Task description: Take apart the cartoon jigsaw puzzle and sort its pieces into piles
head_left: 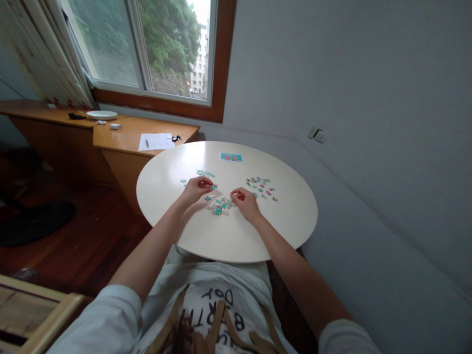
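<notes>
Teal and pink, a puzzle piece (214, 187) sits pinched in the left hand (197, 190), while the right hand (247, 203) hovers curled right of the near pile (219, 211), grip unclear.

The puzzle pieces (218, 212) are teal, pink and beige, the table (224, 241) white.

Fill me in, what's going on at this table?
A person has both hands over a white table of puzzle pieces. The left hand pinches a puzzle piece; the right hand is beside the middle pile, too small to tell if it grips one. More pieces lie in a right-hand group and a far-left group. A picture card lies at the far side.
</notes>
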Available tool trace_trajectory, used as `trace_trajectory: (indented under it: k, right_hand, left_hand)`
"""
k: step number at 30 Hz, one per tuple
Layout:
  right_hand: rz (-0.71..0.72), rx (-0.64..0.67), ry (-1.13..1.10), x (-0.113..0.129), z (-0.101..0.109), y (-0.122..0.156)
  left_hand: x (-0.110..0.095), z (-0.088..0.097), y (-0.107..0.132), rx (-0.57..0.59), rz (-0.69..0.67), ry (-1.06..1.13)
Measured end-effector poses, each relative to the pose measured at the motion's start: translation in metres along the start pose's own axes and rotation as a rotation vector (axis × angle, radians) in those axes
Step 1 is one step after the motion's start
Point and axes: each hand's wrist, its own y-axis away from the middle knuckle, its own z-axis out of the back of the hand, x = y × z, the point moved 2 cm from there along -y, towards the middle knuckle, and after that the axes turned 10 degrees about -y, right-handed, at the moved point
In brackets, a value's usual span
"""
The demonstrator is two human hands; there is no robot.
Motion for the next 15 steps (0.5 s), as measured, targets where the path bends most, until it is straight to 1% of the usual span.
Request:
trace_trajectory:
  k: [7, 10, 15]
  right_hand:
    - [0.021, -0.009, 0.049, 0.002, 0.0, 0.0]
    - [0.042, -0.012, 0.128, 0.003, 0.0, 0.001]
    - [0.098, 0.034, 0.226, 0.007, -0.002, 0.003]
  left_hand:
    - [-0.002, 0.0, 0.002, 0.016, -0.012, -0.018]
    - [-0.003, -0.004, 0.003, 0.067, -0.001, -0.032]
    - [-0.001, -0.017, 0.004, 0.164, -0.004, -0.026]
